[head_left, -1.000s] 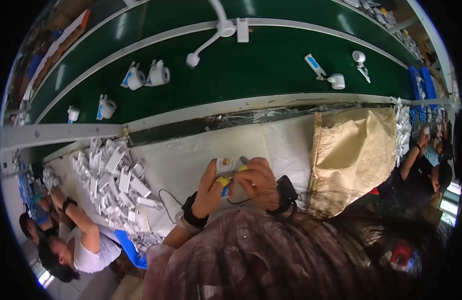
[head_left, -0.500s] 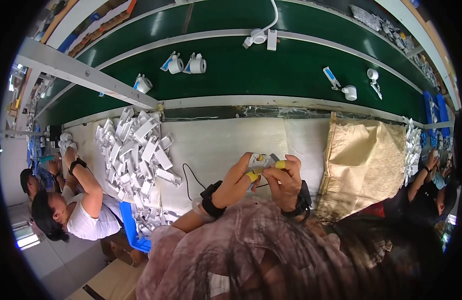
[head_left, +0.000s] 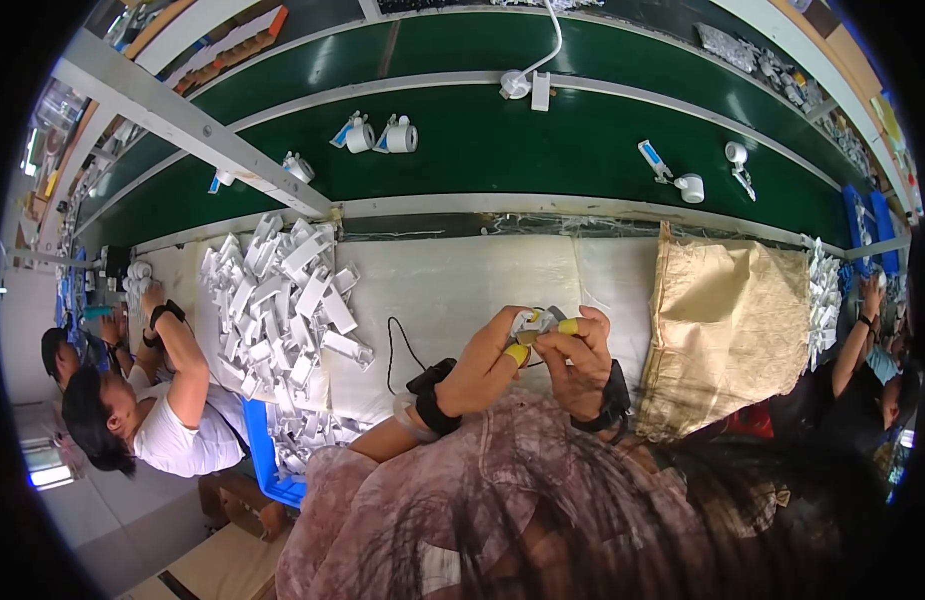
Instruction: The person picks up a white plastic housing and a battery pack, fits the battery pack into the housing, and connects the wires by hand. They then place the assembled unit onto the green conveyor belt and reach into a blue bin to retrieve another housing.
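Observation:
My left hand (head_left: 487, 362) and my right hand (head_left: 579, 360) meet over the white table top (head_left: 452, 280), both closed around a small white and grey part (head_left: 538, 321) held between them. Yellow finger covers sit on my left thumb and on a right fingertip. Each wrist carries a black band, and a thin black cord (head_left: 397, 345) runs from the left band across the table. A heap of white plastic pieces (head_left: 282, 300) lies to the left of my hands, out of their reach at this moment.
A tan sack (head_left: 727, 320) lies on the table at the right. Behind runs a green conveyor belt (head_left: 542, 150) carrying small white parts (head_left: 377, 135). A person in a white shirt (head_left: 172, 430) works at the left, another person (head_left: 872, 360) at the right. A blue bin (head_left: 267, 465) sits below the heap.
The view has swung so the heap and the left-hand person show more. My two hands stay together on the small part, turning it slightly.

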The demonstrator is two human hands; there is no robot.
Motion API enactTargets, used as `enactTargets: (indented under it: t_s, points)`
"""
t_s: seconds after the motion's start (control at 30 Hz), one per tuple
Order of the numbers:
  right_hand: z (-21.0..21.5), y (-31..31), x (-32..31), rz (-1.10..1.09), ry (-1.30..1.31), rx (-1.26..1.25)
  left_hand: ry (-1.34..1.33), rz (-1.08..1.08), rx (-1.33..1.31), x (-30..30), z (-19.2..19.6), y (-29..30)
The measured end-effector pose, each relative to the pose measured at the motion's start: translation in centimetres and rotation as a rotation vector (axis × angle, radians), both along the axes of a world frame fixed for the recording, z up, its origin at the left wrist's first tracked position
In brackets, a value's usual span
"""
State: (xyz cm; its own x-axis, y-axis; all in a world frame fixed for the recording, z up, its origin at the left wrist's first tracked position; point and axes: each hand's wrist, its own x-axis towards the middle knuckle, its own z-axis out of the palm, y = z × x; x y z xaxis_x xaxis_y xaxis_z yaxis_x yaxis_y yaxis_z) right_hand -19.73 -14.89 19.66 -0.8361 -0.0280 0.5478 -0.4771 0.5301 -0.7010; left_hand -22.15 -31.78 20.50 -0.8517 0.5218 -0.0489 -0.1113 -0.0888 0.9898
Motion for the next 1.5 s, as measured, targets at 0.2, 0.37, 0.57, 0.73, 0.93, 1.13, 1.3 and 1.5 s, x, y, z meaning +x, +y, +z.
enactTargets:
  t_s: [0.2, 0.37, 0.57, 0.73, 0.93, 1.13, 1.3, 1.5]
  points:
    - [-0.1, -0.2, 0.0, -0.002, 0.029, 0.005, 0.025, 0.025, -0.034, 0.1, 0.0, 0.0]
    - [0.0, -0.3, -0.2, 0.006, 0.009, 0.01, -0.037, 0.008, -0.006, -0.1, 0.4, -0.2]
    - [-0.5, -0.2, -0.6, 0.013, -0.012, -0.048, -0.017, 0.0, -0.018, -0.5, 0.3, -0.2]
    - [-0.5, -0.4, -0.8, 0.025, -0.03, -0.057, -0.062, -0.012, -0.026, -0.8, 0.1, -0.7]
    - [-1.1, -0.2, -1.0, 0.032, 0.002, -0.046, -0.014, 0.032, -0.008, -0.5, 0.0, -0.2]
    - [-1.0, 0.0, -1.1, 0.047, -0.004, -0.029, 0.012, 0.039, 0.013, -0.5, -0.6, -0.1]
    - [-1.1, 0.0, -1.1, 0.044, -0.024, -0.05, -0.151, 0.002, 0.036, -0.6, -0.7, -0.3]
    - [-0.9, 0.1, -1.3, 0.047, -0.021, -0.056, -0.16, -0.002, 0.048, -0.5, -0.3, -0.2]
